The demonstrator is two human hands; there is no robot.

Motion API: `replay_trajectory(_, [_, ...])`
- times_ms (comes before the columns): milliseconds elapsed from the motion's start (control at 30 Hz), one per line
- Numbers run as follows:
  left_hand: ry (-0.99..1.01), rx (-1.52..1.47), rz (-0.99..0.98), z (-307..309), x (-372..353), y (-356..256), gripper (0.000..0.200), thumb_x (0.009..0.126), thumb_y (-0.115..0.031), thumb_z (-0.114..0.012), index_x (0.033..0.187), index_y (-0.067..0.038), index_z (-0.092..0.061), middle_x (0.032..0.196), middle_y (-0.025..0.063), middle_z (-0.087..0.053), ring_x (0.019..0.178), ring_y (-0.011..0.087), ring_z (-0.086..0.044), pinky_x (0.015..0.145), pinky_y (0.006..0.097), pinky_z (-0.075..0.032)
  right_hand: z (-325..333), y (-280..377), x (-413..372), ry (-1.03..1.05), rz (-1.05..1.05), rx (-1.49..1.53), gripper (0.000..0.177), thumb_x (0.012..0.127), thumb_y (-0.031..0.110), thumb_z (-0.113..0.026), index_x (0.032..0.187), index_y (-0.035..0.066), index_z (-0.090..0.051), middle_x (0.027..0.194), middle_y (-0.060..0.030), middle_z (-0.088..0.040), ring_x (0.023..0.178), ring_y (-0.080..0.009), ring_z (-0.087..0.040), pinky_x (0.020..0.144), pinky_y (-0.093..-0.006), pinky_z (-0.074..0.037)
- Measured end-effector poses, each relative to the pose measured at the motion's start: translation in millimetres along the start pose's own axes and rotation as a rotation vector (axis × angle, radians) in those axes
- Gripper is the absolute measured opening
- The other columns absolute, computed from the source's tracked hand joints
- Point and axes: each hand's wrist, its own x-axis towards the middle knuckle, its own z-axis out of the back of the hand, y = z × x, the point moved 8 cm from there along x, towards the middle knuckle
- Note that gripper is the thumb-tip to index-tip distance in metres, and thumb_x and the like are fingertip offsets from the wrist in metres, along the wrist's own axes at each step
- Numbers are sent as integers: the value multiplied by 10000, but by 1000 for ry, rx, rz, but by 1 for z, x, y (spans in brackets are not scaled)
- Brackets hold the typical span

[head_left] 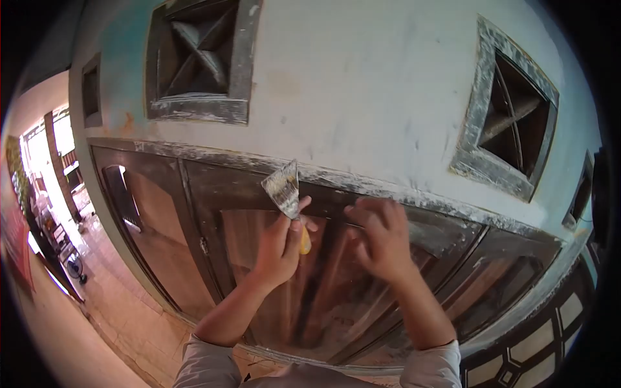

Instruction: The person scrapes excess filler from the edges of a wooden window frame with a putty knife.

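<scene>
My left hand (279,249) is closed around the yellow handle of a putty knife (283,189). Its wide blade points up, smeared with white, and overlaps the wooden beam (349,181) above the glazed panels. To the right, my right hand (381,236) is raised before the dark wooden frame, fingers bent and apart, with nothing seen in it. White smears and scraped patches run along the beam. Behind both hands, a glass pane (323,297) reflects reddish-brown shapes.
Above the beam is a pale wall (362,84) with a square vent (197,61) at left and another vent (508,119) at right, both wood-framed. A tiled floor (123,278) leads left towards a bright doorway and a fan (76,266). A patterned dark surface (537,343) lies lower right.
</scene>
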Motion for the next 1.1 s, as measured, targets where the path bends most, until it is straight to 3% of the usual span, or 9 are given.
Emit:
replay_trajectory(33, [-112, -170, 0, 11, 0, 11, 390, 1078, -199, -388, 1421, -28, -464, 848, 57, -613, 678, 84, -576, 633, 247, -491, 13, -1, 13, -31, 42, -104, 436, 756, 153, -704, 1189, 162, -652, 1178, -87, -597, 1031, -323, -562, 849, -465, -433])
replay_trajectory(300, [-304, -135, 53, 96, -20, 55, 476, 1047, -156, -375, 1513, -57, -370, 821, 23, -534, 668, 64, -463, 558, 219, -396, 41, -32, 126, -127, 145, -717, 525, 891, 332, -620, 1406, 272, -535, 1560, -65, -372, 1447, -343, -318, 1160, -605, -214])
replay_trajectory(433, [-285, -201, 35, 107, -20, 68, 492, 1007, -91, -418, 1495, -32, -404, 874, 33, -545, 710, 69, -490, 593, 230, -419, 21, -45, 136, -83, 108, -771, 576, 899, 414, -621, 1448, 290, -498, 1597, -44, -326, 1477, -338, -274, 1176, -627, -167])
replay_trajectory(500, [-400, 110, -201, 115, -22, 66, 515, 952, -43, -511, 1461, -1, -448, 887, 56, -554, 728, 97, -492, 654, 232, -421, 20, -47, 136, -94, 113, -778, 567, 902, 413, -617, 1444, 289, -504, 1588, -45, -342, 1473, -334, -283, 1176, -625, -169])
replay_trajectory(667, [-391, 194, -22, 115, -29, 78, 461, 940, -39, -590, 1382, 47, -494, 962, 76, -600, 795, 105, -558, 753, 236, -461, 21, -48, 135, -124, 110, -779, 518, 914, 393, -597, 1418, 287, -537, 1563, -39, -392, 1464, -319, -311, 1189, -591, -174])
replay_trajectory(733, [-430, -217, 218, 115, -32, 101, 424, 964, -56, -588, 1369, 38, -501, 906, 64, -591, 714, 105, -578, 699, 254, -496, 20, -49, 135, -123, 108, -765, 510, 915, 379, -600, 1413, 287, -543, 1564, -33, -393, 1465, -311, -312, 1199, -567, -169])
replay_trajectory(867, [-448, -6, 101, 140, -24, 107, 438, 999, -121, -560, 1405, 12, -463, 861, 57, -583, 602, 87, -537, 563, 249, -472, 20, -53, 133, -131, 119, -793, 522, 915, 272, -608, 1431, 271, -528, 1571, -35, -385, 1477, -304, -298, 1199, -551, -195])
replay_trajectory(933, [-468, -412, 241, 152, -22, 126, 450, 1012, -162, -529, 1422, -4, -430, 858, 70, -584, 562, 74, -486, 486, 223, -401, 21, -53, 133, -147, 122, -800, 514, 921, 261, -601, 1430, 273, -530, 1564, -36, -397, 1473, -301, -310, 1197, -550, -205])
replay_trajectory(1100, [-593, -251, 161, 206, -5, 125, 362, 1023, -257, -528, 1322, -99, -401, 866, 71, -615, 549, 61, -466, 489, 195, -368, 21, -54, 133, -167, 119, -787, 492, 915, 303, -615, 1403, 294, -553, 1542, -1, -431, 1461, -277, -336, 1204, -534, -202])
